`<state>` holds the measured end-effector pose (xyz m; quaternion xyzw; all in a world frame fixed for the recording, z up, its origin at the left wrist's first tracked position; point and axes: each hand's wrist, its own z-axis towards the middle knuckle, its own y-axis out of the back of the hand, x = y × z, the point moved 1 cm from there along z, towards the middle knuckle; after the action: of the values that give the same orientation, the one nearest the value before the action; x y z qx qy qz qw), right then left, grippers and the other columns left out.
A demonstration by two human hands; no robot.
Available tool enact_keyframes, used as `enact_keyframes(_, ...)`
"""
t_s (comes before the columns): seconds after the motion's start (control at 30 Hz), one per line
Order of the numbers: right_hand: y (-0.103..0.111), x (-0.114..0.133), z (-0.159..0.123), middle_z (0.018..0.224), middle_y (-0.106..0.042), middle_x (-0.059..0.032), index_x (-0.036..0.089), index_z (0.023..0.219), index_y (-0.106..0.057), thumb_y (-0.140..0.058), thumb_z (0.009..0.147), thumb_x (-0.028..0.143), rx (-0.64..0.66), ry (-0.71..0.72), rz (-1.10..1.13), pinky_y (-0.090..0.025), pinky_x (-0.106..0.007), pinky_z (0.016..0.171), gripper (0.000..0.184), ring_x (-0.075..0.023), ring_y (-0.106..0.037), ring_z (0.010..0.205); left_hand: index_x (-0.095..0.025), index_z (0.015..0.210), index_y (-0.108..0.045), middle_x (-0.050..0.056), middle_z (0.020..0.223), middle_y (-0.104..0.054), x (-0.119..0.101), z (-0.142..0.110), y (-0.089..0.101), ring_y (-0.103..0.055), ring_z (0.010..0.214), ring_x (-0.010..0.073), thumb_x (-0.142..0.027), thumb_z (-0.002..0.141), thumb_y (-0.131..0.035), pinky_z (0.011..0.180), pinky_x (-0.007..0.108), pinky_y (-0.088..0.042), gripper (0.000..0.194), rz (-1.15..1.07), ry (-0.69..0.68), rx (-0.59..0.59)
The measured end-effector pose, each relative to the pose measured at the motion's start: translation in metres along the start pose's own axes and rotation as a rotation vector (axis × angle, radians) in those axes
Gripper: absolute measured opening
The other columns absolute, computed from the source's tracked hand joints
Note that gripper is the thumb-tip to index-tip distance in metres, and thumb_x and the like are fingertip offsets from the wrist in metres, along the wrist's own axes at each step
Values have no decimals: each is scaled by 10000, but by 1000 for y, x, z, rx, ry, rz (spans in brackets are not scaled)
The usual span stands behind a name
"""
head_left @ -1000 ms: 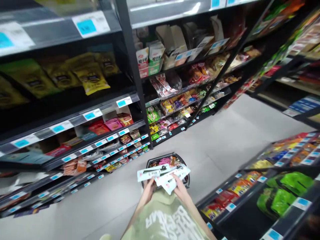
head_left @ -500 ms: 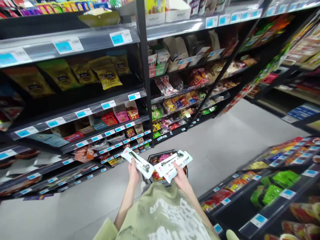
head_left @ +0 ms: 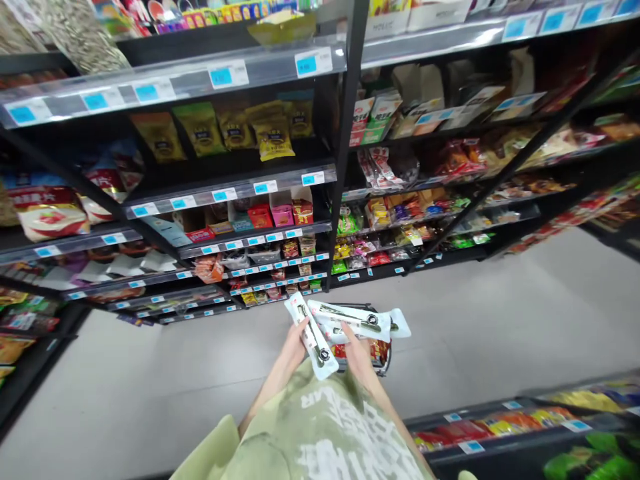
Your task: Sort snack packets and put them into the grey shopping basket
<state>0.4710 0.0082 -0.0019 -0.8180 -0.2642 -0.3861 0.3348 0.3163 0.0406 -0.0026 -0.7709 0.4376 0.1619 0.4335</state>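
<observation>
My left hand (head_left: pixel 294 345) is closed around a slim pale-blue packet (head_left: pixel 316 343) with a dark stick-like picture and a round black mark, tilted with its lower end toward my shirt. Two similar pale-blue packets (head_left: pixel 350 317) lie crossed over each other, pinched in my right hand (head_left: pixel 356 350); the lower one pokes out to the right. Beneath them is a dark shopping basket (head_left: pixel 386 363) with red snack packs (head_left: pixel 377 350) in it, partly hidden by the packets and hands.
Black shelving ahead holds yellow snack bags (head_left: pixel 274 133), small boxed packs (head_left: pixel 283 212) and bagged sweets (head_left: pixel 379 213). A low shelf with red and orange packs (head_left: pixel 500 427) stands close on the right. Grey floor (head_left: pixel 200 373) lies between.
My view has turned left, showing more shelving there. The packets, first bunched over the basket, were spread apart; the left one has since swung steeper and come closer to the right-hand pair.
</observation>
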Motion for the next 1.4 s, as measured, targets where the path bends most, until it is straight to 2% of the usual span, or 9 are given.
enact_keyframes(0.1,2,-10,-4,1164,-738,-34,325,1071,-668,-794,591,360,107,128,-51,-428,-457,1128,497,-286,-631,1213,-155,1121,-596,54,825,-731,0,-4,-5,-701,701,184,-278,761,-773,729,329,-595,419,4,-9,41)
enact_keyframes(0.2,9,-15,-5,1118,-750,0,408,996,-684,-816,576,351,180,190,-121,-433,-444,1123,444,-284,-645,1190,-160,1107,-619,51,896,-735,-9,-7,-8,-695,740,158,-251,746,-787,724,268,-575,408,11,-89,-13)
enact_keyframes(0.4,41,-3,-8,834,-766,-38,374,809,-699,-846,552,369,482,164,-266,-610,-475,811,296,-337,-738,821,-191,1150,-639,84,1147,-717,-46,-17,-19,-695,943,201,-307,723,-815,839,299,-549,476,122,-322,-51)
enact_keyframes(0.53,60,-3,-5,751,-749,-55,246,776,-676,-894,449,439,643,192,-275,-595,-408,679,438,-310,-704,718,-158,1124,-657,124,1141,-718,-72,-25,-22,-688,999,251,-367,702,-825,885,352,-530,500,284,-505,-67)
enact_keyframes(0.63,63,-4,-4,812,-759,-76,210,875,-677,-890,452,511,566,212,-282,-587,-384,691,561,-293,-703,746,-151,1115,-667,139,1139,-719,-82,-28,-24,-685,998,270,-388,702,-819,865,372,-533,500,395,-549,-77)
enact_keyframes(0.77,57,6,-9,792,-762,-99,169,846,-690,-851,572,511,479,216,-421,-585,-381,682,468,-279,-707,717,-171,1175,-642,132,1186,-702,-79,-31,-37,-675,1025,260,-374,722,-808,885,368,-527,523,393,-536,-28)
enact_keyframes(0.97,54,9,-11,640,-735,-79,175,777,-705,-844,614,508,492,191,-425,-592,-384,651,397,-284,-713,668,-222,1262,-579,109,1272,-663,-52,-38,-55,-654,1099,253,-352,752,-797,936,357,-518,569,265,-394,108)
enact_keyframes(1.23,45,7,-15,894,-775,-89,175,911,-704,-876,611,426,528,151,-290,-592,-380,754,427,-275,-719,816,-175,1168,-644,121,1201,-694,-18,-39,-51,-659,1085,258,-366,741,-810,950,360,-514,497,302,-273,138)
enact_keyframes(1.4,48,16,-13,670,-706,-8,216,897,-663,-695,763,604,387,-59,60,-516,-264,478,412,-168,-621,525,-175,1104,-647,95,1090,-718,-26,-42,-43,-693,929,218,-378,693,-840,847,329,-557,497,265,-265,5)
